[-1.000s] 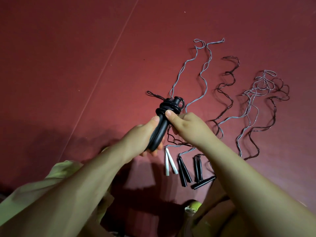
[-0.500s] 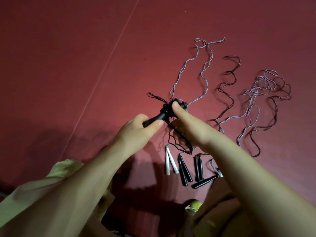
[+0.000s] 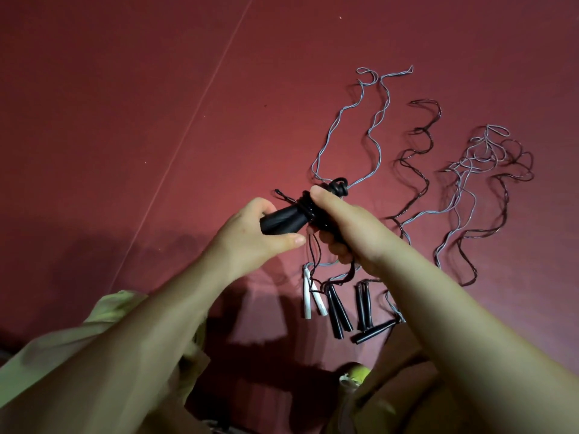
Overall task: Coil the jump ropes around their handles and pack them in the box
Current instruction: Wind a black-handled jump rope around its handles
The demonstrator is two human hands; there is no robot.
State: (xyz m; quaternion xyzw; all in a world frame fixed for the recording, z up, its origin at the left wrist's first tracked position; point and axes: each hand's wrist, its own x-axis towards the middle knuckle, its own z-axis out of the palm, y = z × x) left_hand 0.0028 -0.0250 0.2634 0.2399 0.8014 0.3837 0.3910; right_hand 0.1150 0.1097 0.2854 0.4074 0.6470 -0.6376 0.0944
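Fingers and thumb of the left hand [image 3: 250, 239] curl round the lower end of a pair of black handles [image 3: 282, 221], which it holds tilted in the air above the red floor [image 3: 125, 120]. Just beside it, the right hand [image 3: 347, 227] grips the upper end of the same handles, its thumb pressed along the black rope coil [image 3: 308, 203] already wound tight there. A small loop of that rope sticks out past the thumb, and a loose tail of thin black rope [image 3: 313, 255] hangs down between the two hands toward the floor.

Below the hands, toward the near edge of the floor, lie more handles side by side: a white pair [image 3: 311, 297], then a black pair [image 3: 338, 311], then another black pair [image 3: 363, 305], and one black handle [image 3: 374, 332] lying crosswise. Their ropes run away toward the far right of the floor in wavy lines: a grey rope [image 3: 376, 120], a dark rope [image 3: 419, 158], and a tangle of grey and dark ropes [image 3: 488, 155]. Pale green cloth [image 3: 103, 314] shows under the left forearm. No box is in view
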